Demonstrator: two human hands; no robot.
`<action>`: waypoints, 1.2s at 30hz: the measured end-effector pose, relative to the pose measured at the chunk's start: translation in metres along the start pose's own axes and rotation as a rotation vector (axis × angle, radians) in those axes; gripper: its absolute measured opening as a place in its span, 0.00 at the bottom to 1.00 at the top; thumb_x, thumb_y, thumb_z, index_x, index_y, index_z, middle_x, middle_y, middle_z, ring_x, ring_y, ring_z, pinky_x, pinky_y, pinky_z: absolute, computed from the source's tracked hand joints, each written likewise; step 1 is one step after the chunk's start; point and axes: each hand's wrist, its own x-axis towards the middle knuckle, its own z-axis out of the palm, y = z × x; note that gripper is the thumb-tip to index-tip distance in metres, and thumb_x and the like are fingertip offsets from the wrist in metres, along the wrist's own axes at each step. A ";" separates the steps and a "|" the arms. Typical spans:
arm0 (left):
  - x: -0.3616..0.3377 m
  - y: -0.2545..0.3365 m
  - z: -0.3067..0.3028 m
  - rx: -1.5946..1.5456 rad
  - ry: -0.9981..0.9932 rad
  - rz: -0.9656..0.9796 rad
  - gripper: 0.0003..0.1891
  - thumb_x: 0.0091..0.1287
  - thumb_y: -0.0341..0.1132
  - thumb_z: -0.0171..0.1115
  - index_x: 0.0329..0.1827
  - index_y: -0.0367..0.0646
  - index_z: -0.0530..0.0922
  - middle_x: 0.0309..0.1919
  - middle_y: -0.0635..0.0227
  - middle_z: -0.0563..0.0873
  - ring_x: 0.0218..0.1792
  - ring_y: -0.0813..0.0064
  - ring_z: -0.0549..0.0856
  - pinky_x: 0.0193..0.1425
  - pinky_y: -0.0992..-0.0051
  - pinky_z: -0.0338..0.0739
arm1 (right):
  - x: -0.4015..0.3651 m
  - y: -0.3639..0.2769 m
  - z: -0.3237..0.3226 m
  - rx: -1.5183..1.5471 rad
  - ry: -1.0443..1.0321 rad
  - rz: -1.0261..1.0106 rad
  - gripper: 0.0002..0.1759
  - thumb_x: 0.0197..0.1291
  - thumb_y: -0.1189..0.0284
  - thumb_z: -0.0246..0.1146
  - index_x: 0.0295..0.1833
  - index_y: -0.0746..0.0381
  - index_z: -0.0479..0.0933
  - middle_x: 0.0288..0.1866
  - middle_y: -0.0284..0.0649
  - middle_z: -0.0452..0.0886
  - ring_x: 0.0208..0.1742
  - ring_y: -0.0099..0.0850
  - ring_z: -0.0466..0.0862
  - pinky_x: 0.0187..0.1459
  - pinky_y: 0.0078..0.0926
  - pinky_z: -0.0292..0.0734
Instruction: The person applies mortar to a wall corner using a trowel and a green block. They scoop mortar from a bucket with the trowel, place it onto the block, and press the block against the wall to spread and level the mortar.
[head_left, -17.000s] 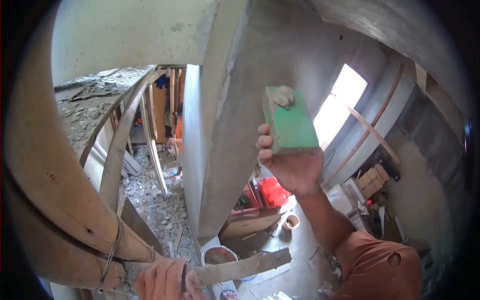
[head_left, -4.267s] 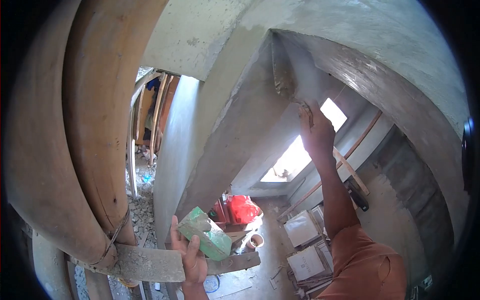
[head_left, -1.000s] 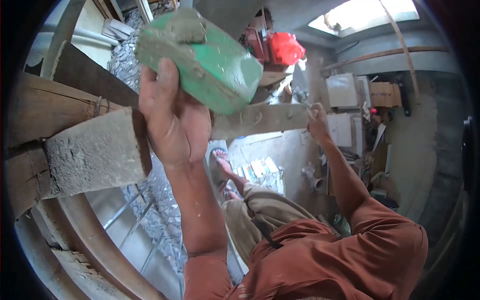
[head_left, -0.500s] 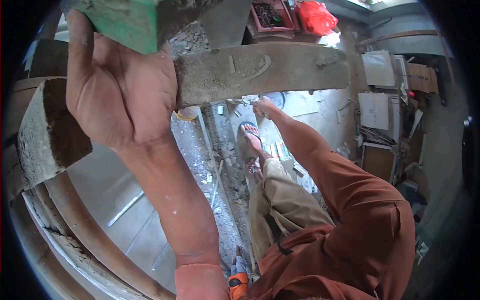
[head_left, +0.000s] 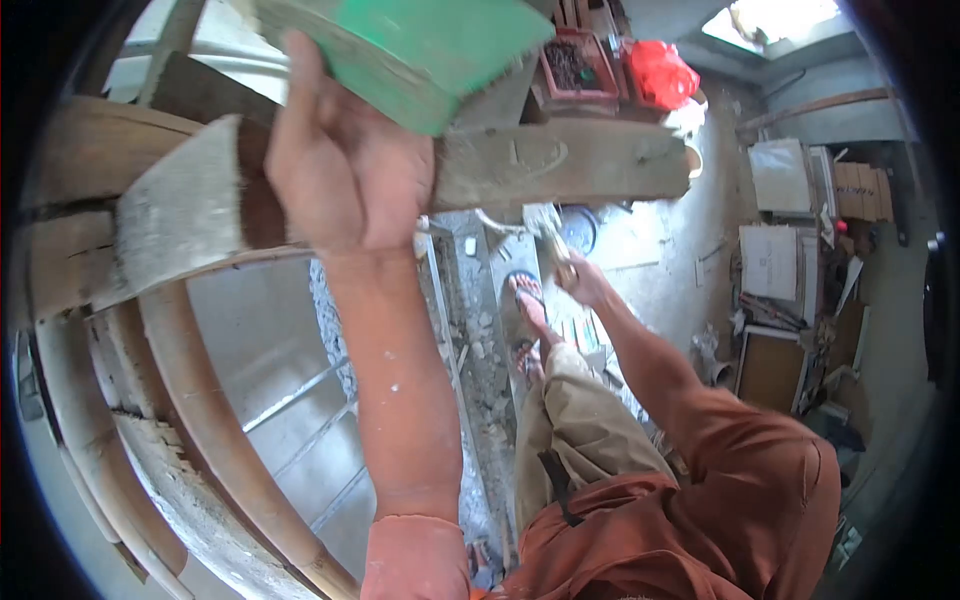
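Note:
My left hand [head_left: 355, 175] is raised at the upper left, its palm toward the camera and its fingers wrapped behind a green-faced block [head_left: 430, 60]. Behind that wrist a grey wooden beam [head_left: 580, 165] runs to the right. Lower down on the right, my right hand [head_left: 582, 280] is closed round the handle of a tool [head_left: 550, 235], whose pale head is blurred by motion. A rough grey block [head_left: 185, 205] lies left of my left hand.
Round poles [head_left: 215, 400] curve along the lower left. A red crate [head_left: 580, 70] and a red plastic bag [head_left: 660, 75] stand beyond the beam. Boxes [head_left: 770, 262] line the right side. My feet [head_left: 528, 297] rest on a narrow plank [head_left: 508, 262].
The view has shifted, and the green block shows more of its face. My right hand has turned the tool, whose head now points up and away. A person's orange clothing at the bottom is mostly out of view.

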 end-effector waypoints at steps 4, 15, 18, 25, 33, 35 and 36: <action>-0.001 -0.012 0.003 0.152 0.101 0.128 0.25 0.81 0.43 0.51 0.73 0.37 0.68 0.69 0.56 0.76 0.72 0.57 0.72 0.79 0.55 0.61 | -0.116 -0.018 -0.013 0.038 -0.051 -0.025 0.18 0.65 0.74 0.58 0.60 0.60 0.68 0.47 0.40 0.77 0.40 0.30 0.79 0.38 0.28 0.79; -0.005 -0.025 -0.008 0.198 0.161 0.210 0.26 0.78 0.40 0.56 0.75 0.38 0.66 0.69 0.57 0.76 0.71 0.60 0.73 0.78 0.53 0.64 | -0.269 -0.133 0.077 -0.348 0.175 -0.597 0.08 0.80 0.62 0.50 0.50 0.54 0.64 0.33 0.33 0.71 0.22 0.21 0.73 0.20 0.20 0.70; -0.006 -0.024 -0.013 0.202 0.132 0.220 0.25 0.78 0.38 0.55 0.75 0.38 0.66 0.69 0.60 0.76 0.71 0.61 0.73 0.78 0.54 0.64 | -0.291 -0.158 0.115 -0.456 0.093 -0.748 0.11 0.81 0.61 0.48 0.50 0.57 0.66 0.32 0.34 0.74 0.21 0.21 0.75 0.19 0.19 0.70; -0.007 -0.026 -0.009 0.163 0.153 0.206 0.25 0.78 0.39 0.56 0.75 0.40 0.67 0.69 0.60 0.77 0.71 0.61 0.74 0.78 0.52 0.65 | -0.317 -0.178 0.163 -0.995 0.169 -0.849 0.11 0.76 0.69 0.55 0.54 0.65 0.76 0.29 0.35 0.78 0.19 0.19 0.73 0.23 0.18 0.68; -0.002 -0.028 -0.005 0.132 0.174 0.137 0.29 0.81 0.49 0.46 0.77 0.39 0.64 0.73 0.54 0.72 0.71 0.55 0.74 0.75 0.54 0.69 | -0.309 -0.219 0.180 -1.251 0.339 -1.216 0.10 0.60 0.76 0.69 0.43 0.66 0.74 0.33 0.43 0.82 0.31 0.29 0.80 0.35 0.32 0.77; -0.005 -0.028 -0.011 0.077 0.205 0.086 0.28 0.81 0.49 0.45 0.76 0.39 0.65 0.71 0.53 0.74 0.69 0.55 0.76 0.74 0.55 0.71 | -0.313 -0.230 0.191 -1.252 0.359 -1.188 0.10 0.61 0.77 0.68 0.43 0.68 0.74 0.31 0.43 0.81 0.31 0.29 0.79 0.36 0.31 0.77; 0.001 -0.025 -0.011 0.031 0.160 0.069 0.28 0.81 0.50 0.45 0.75 0.39 0.66 0.70 0.53 0.75 0.67 0.56 0.78 0.72 0.56 0.73 | -0.310 -0.243 0.201 -1.225 0.275 -1.241 0.10 0.61 0.77 0.68 0.44 0.68 0.75 0.31 0.43 0.80 0.31 0.29 0.79 0.36 0.31 0.77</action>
